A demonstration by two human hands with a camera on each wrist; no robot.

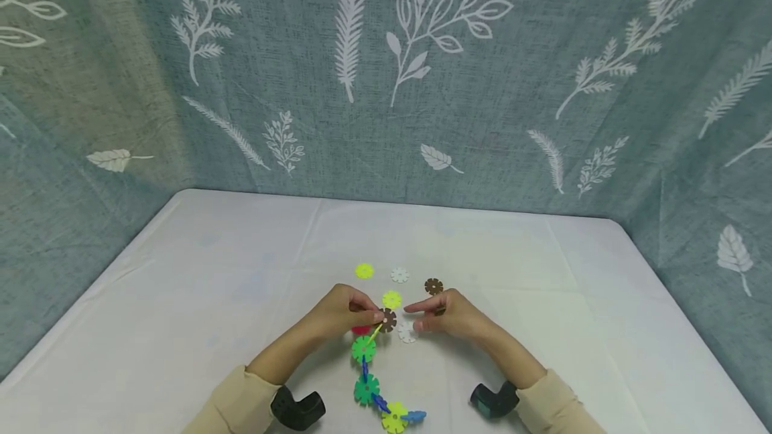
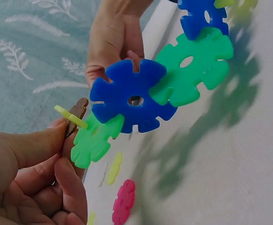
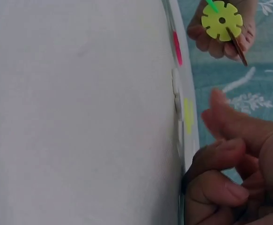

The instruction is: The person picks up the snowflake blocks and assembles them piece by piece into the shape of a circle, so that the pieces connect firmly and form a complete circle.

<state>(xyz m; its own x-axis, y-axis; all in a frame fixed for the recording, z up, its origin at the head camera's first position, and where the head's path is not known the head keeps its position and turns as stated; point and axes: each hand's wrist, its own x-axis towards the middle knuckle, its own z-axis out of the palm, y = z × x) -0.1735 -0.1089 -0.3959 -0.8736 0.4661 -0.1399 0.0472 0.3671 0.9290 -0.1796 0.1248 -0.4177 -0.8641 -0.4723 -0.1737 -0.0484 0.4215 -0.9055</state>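
My left hand (image 1: 344,313) pinches a brown notched disc (image 1: 388,321) between thumb and fingers. A yellow notched disc (image 3: 222,20), edge-on in the head view, is slotted into the brown one. From it hangs a chain of green (image 2: 96,140), blue (image 2: 131,96) and further green (image 2: 195,65) discs, curving down toward the table's near side to a yellow disc (image 1: 395,418) and a light blue one (image 1: 413,416). Just right of the brown disc is my right hand (image 1: 452,315), index finger extended, the others loosely bent, with nothing seen between the fingertips. A white disc (image 1: 407,333) lies by its thumb.
Loose discs lie on the white table (image 1: 241,273): yellow ones (image 1: 364,270) (image 1: 392,299), a white one (image 1: 400,275), a brown one (image 1: 433,286) and a pinkish-red one (image 1: 361,329) partly hidden behind the left hand. A patterned curtain (image 1: 386,139) hangs behind. Black wrist devices (image 1: 298,410) sit on both wrists.
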